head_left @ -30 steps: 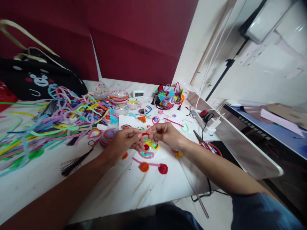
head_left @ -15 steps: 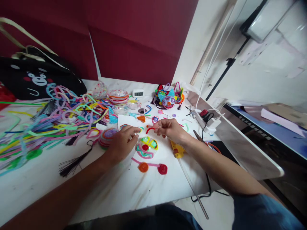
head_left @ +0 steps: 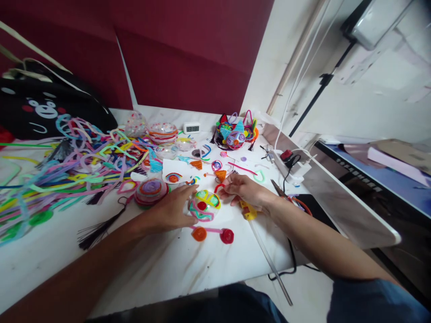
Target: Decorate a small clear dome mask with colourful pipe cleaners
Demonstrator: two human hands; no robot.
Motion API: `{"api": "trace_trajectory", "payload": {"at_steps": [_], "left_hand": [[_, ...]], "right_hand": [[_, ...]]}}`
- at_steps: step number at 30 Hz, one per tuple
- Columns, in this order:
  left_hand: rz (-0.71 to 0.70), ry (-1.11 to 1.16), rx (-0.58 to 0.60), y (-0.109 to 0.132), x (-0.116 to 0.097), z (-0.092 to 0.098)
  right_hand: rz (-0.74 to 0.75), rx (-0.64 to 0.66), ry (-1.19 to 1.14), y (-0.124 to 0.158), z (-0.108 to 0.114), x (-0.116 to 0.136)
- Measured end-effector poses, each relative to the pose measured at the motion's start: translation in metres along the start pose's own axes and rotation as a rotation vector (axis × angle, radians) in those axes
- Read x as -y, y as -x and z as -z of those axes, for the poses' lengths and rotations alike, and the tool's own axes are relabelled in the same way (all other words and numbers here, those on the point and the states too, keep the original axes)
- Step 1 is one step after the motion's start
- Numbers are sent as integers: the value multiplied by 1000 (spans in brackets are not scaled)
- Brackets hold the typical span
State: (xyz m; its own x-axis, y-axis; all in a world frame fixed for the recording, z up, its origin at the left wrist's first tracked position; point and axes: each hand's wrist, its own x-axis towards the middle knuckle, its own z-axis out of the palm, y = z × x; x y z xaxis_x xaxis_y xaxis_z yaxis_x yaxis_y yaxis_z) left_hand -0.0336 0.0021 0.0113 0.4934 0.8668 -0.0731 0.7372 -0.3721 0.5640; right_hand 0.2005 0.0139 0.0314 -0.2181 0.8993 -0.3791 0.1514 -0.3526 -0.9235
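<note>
With hands apart, the decorated ball [head_left: 206, 208] is half-ringed by the spread left hand [head_left: 173, 207], presumably for steadying, and a red strip [head_left: 219, 186] is pinched by the right hand [head_left: 245, 190].

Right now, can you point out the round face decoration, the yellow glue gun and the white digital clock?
Round face decoration [head_left: 202, 206], head view: its red nose.
Yellow glue gun [head_left: 249, 212], head view: its body.
White digital clock [head_left: 191, 128], head view: its display.

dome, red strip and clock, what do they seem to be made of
Dome: probably clear, glossy plastic, since white shows through its bare parts; glass is possible. Red strip: perhaps matte, fuzzy chenille, by its soft-looking edge, but too small to be sure. Clock: likely smooth white plastic, judging by its even casing.
</note>
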Motion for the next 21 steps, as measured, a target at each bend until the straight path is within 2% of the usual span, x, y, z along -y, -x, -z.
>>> {"api": "trace_trajectory", "payload": {"at_steps": [4, 8, 17, 21], "left_hand": [[-4, -1, -38, -8, 8, -7], [-13, 29, -55, -11, 7, -9], [-79, 114, -143, -14, 18, -19], [-126, 147, -189, -13, 17, -21]], "right_hand": [[-13, -5, 9, -3, -5, -5], [-35, -53, 3, -5, -10, -7], [2, -70, -90, 1, -12, -4], [21, -45, -203, 1, -14, -4]]}}
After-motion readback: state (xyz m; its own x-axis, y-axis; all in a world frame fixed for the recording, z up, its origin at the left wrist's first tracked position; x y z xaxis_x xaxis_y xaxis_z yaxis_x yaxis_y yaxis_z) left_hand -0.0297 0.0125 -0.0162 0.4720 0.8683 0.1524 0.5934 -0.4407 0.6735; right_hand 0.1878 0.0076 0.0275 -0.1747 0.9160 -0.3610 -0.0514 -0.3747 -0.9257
